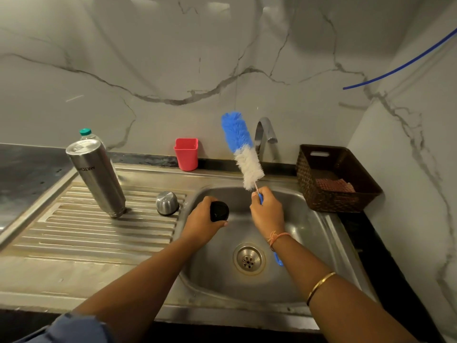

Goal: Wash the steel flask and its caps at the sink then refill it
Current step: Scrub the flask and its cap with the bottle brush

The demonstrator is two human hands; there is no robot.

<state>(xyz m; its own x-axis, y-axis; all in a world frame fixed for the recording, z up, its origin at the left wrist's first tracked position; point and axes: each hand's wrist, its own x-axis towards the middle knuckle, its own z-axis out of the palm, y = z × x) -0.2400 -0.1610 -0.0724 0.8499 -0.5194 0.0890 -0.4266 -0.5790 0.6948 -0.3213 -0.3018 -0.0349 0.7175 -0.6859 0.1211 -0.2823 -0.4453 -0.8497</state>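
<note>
Hands: left hand (205, 222) grips black cap (219, 211); right hand (267, 214) clutches brush (243, 149).
Risk: inverted flask (96, 175), at ten o'clock, could topple if bumped.

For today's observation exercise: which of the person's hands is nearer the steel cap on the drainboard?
Left. The left hand, holding a black cap, is just beside the steel cap; the right hand is farther, over the basin.

Brushed steel flask (97, 177) at left of frame, satin sheen. Steel cap (167, 203) beside it, same finish. Glossy black plastic cap (219, 211) at centre. Sink (311, 226) and ribbed drainboard (99, 229) of dull stainless steel, stained. Bottle brush (243, 149) with fluffy blue and white bristles. Matt red plastic cup (186, 154). Dark woven basket (321, 191) at right. Polished marble-look wall (173, 58).
</note>
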